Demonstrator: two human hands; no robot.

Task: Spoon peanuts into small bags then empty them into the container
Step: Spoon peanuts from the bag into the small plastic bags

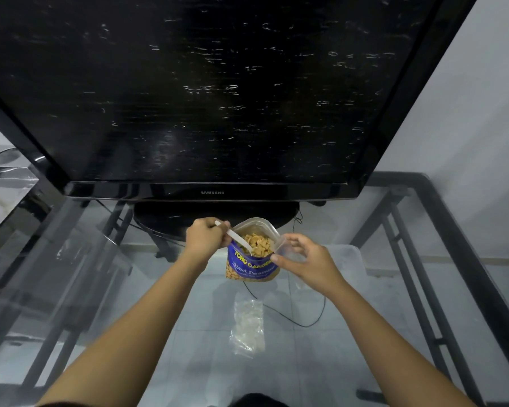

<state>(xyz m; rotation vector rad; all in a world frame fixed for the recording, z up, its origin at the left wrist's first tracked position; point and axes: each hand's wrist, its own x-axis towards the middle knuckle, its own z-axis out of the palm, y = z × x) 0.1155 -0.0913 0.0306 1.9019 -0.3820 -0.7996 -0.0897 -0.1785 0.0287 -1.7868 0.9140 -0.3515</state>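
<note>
The blue peanut bag (251,264) stood open near the glass table's (365,333) far edge, between both hands. The left hand (204,239) gripped a white spoon (238,238) dipped in the peanuts (257,243); the right hand (304,261) pinched a small clear bag (284,245) beside the mouth.

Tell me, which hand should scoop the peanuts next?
The left hand: it already grips the white spoon, dipped among the peanuts. The right hand holds a small clear bag.

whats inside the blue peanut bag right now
The blue peanut bag holds peanuts at its open top, with the white spoon in the left hand dipped in. The spoon's bowl and how deep the peanuts go are hidden.
</note>
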